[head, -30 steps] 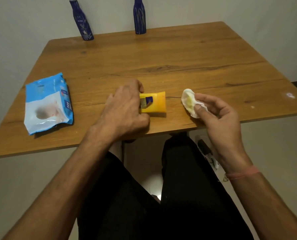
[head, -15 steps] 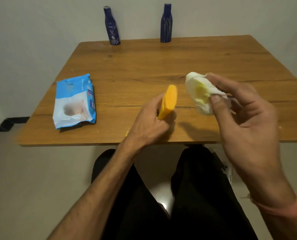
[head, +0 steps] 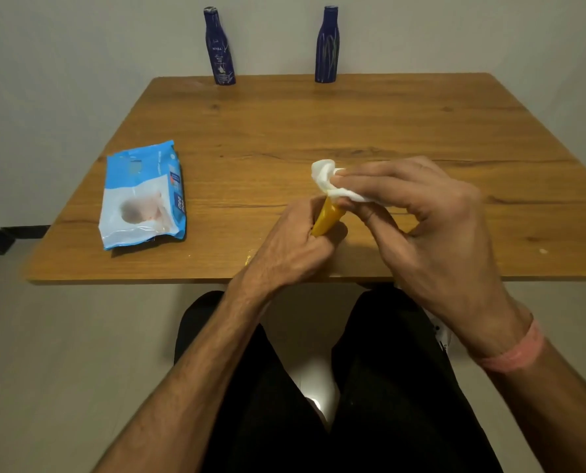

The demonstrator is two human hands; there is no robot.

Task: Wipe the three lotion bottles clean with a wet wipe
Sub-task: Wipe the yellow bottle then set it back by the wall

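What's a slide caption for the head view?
Left hand holds the yellow lotion tube while right hand wipes its tip with a wet wipe.

Two dark blue lotion bottles upright at top of frame: left blue bottle (head: 220,49), right blue bottle (head: 326,46). One yellow lotion tube (head: 327,220) at centre, so three lotion containers total. One white wet wipe (head: 332,182) just above the tube. One blue wipes pack (head: 144,196) at centre left. One wooden table (head: 318,131). Two hands: left hand (head: 295,244), right hand (head: 428,227).
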